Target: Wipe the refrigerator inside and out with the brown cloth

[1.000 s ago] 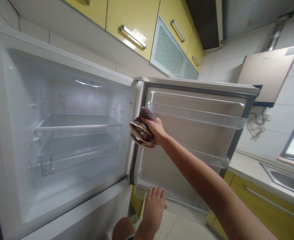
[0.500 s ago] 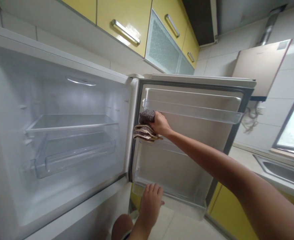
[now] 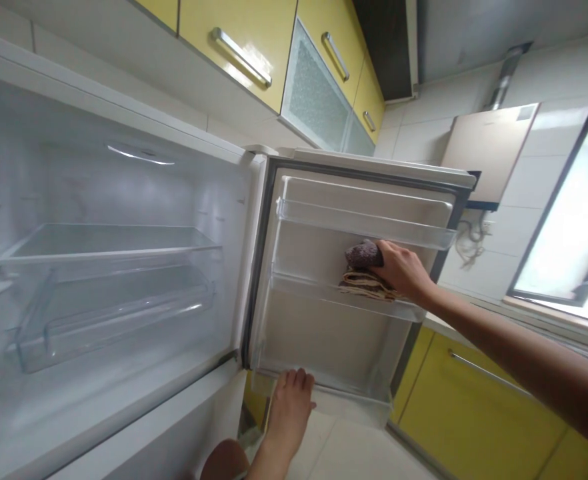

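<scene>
My right hand is closed round a folded brown cloth with pale edges. The cloth is at the middle door shelf of the open fridge door, in front of the inner panel. Lower down, my left hand has its fingers bent over the rim of the clear bottom door shelf, the thumb sticking out to the right. The fingertips of my left hand are partly hidden behind that rim.
At left is the open fridge compartment with a glass shelf and a clear drawer. A top door shelf sits above the cloth. Yellow cabinets hang overhead; a lower yellow cabinet stands behind the door.
My right hand has moved the cloth rightward along the door, away from the hinge side. My left hand stays at the bottom door shelf. The view has turned slightly right.
</scene>
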`<act>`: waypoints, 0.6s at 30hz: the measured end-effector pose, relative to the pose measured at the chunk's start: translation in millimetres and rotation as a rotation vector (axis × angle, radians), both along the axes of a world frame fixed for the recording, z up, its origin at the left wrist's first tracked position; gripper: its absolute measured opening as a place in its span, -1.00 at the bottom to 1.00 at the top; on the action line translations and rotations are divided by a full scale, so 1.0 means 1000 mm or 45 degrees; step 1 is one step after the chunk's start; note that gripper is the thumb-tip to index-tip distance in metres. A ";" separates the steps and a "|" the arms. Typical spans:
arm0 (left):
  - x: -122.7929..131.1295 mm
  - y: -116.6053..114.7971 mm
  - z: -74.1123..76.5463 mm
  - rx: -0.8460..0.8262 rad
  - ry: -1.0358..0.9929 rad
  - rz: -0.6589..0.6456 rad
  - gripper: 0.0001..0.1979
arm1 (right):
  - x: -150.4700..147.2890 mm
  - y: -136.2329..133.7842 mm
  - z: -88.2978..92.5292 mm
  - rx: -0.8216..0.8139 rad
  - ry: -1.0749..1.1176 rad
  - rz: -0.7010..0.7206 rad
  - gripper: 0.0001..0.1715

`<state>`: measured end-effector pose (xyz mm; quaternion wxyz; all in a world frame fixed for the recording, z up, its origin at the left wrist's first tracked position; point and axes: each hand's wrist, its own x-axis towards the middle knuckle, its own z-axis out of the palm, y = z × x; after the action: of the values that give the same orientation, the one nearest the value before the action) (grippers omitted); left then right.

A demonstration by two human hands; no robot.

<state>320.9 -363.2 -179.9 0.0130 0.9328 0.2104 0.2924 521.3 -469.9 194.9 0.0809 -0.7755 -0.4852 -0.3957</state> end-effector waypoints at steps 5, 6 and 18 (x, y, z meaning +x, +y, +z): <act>0.013 -0.001 -0.006 -0.036 -0.023 0.041 -0.47 | 0.023 -0.053 0.016 -0.069 -0.030 -0.228 -0.84; 0.015 -0.001 -0.010 -0.030 -0.030 0.056 -0.45 | 0.023 -0.059 0.020 -0.086 -0.017 -0.215 -0.85; 0.015 0.005 -0.034 0.055 -0.204 0.025 -0.35 | -0.002 -0.095 0.029 0.108 0.062 -0.011 -0.70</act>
<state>336.2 -357.9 -213.8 0.0068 0.9043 0.2116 0.3708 519.0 -565.2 224.2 0.1238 -0.7828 -0.4625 -0.3974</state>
